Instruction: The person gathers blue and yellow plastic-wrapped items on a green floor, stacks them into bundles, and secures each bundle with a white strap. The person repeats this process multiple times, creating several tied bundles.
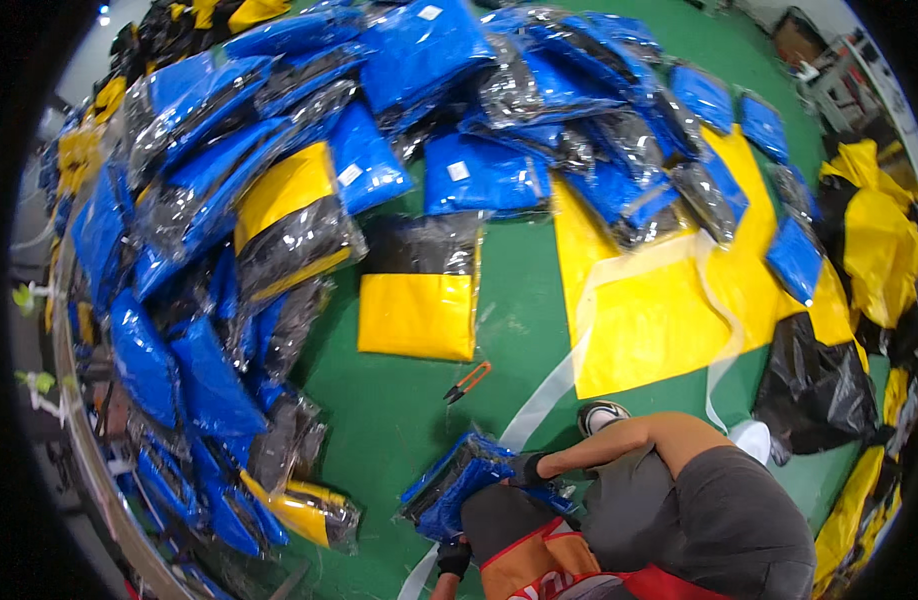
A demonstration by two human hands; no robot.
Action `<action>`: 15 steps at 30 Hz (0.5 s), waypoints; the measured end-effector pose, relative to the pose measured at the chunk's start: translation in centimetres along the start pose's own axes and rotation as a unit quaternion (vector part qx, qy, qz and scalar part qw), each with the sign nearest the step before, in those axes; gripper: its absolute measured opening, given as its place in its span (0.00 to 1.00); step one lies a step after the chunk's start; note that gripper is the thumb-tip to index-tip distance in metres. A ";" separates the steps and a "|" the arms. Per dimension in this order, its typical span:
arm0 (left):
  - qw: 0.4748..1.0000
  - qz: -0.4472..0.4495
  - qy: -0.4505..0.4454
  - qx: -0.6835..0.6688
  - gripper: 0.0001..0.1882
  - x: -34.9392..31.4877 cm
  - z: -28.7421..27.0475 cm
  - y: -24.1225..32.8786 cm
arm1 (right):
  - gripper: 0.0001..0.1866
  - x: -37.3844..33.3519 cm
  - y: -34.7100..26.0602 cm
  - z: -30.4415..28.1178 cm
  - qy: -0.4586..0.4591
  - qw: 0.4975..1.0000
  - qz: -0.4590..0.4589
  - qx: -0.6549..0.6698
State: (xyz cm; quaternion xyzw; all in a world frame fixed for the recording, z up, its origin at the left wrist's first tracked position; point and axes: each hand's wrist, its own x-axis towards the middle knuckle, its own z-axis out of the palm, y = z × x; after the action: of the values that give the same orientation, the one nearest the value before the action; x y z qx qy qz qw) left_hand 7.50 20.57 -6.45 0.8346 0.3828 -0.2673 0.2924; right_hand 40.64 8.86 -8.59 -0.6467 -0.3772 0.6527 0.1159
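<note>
A blue and black folded packet (444, 488) in shiny clear plastic rests against my leg at the bottom centre. My right hand (527, 470), in a dark glove, closes on the packet's right end, its fingertips partly hidden. Just below the packet's lower edge is my left hand (453, 560), also in a dark glove with bare fingertips; its fingers are too hidden to read. A white translucent strip (544, 398) runs under the packet and comes out beside my left hand. Orange-handled thread snips (468, 382) lie on the floor ahead.
Blue wrapped packets (429, 55) are heaped in an arc ahead and to the left. A yellow and black packet (416, 315) lies flat before me. To the right are a yellow sheet (639, 330), a black plastic bag (814, 390), a white roll (750, 440) and yellow bundles (879, 250).
</note>
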 end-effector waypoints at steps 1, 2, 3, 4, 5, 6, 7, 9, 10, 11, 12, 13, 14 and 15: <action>0.995 -0.089 -0.050 0.003 0.23 0.3 0.3 0.0 | 0.37 -0.3 0.1 0.0 0.025 0.999 -0.029 0.007; 0.999 -0.037 -0.028 0.027 0.23 0.6 1.6 -0.7 | 0.36 -1.5 0.3 0.1 0.051 0.999 -0.014 -0.005; 0.999 0.007 0.003 0.050 0.23 0.9 3.8 -3.0 | 0.35 -2.5 -0.3 -0.2 0.075 0.997 -0.008 -0.024; 0.996 0.052 0.029 0.073 0.23 0.9 4.8 -4.4 | 0.34 -3.5 -1.2 -0.5 0.096 0.995 0.002 -0.037; 0.998 0.023 -0.010 0.049 0.23 1.1 4.2 -4.0 | 0.31 -4.4 -1.4 -2.7 -0.051 0.998 -0.005 -0.048; 0.999 -0.019 -0.039 0.025 0.23 0.9 2.5 -2.6 | 0.29 -4.4 -1.9 -4.8 -0.012 1.000 -0.021 -0.002; 0.996 -0.050 -0.076 0.002 0.22 1.5 1.0 -0.4 | 0.26 -5.0 -1.7 -6.8 0.032 0.998 -0.026 0.050; 0.995 -0.021 -0.093 0.014 0.21 1.5 1.5 -2.9 | 0.22 -4.8 -2.8 -12.9 0.102 0.985 -0.074 0.115; 0.992 -0.024 -0.120 0.019 0.20 1.9 0.4 -3.3 | 0.17 -5.4 -4.4 -16.4 0.278 0.954 -0.060 0.099; 0.987 -0.020 -0.161 0.020 0.19 2.4 -0.8 -3.5 | 0.14 -4.3 -3.2 -18.6 0.392 0.878 -0.175 0.211; 0.978 -0.013 -0.206 0.021 0.19 3.7 -2.1 -3.6 | 0.11 -3.8 -0.4 -22.7 0.460 0.839 -0.163 0.240; 0.966 -0.007 -0.260 0.014 0.19 4.7 -4.4 -3.3 | 0.08 -3.4 2.0 -26.7 0.524 0.795 -0.150 0.268; 0.948 0.016 -0.317 0.004 0.19 5.8 -7.1 -3.1 | 0.06 -3.4 4.3 -30.8 0.585 0.745 -0.137 0.290; 0.933 0.072 -0.353 -0.019 0.20 7.4 -10.4 -2.3 | 0.18 -5.9 7.3 -36.3 0.618 0.772 -0.025 0.146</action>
State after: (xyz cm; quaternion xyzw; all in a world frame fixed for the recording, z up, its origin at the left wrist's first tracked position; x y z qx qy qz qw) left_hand 12.17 32.58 -4.96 0.7058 0.1993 -0.5155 0.4432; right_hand 77.75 12.52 -4.38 -0.8762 -0.1406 0.1569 0.4334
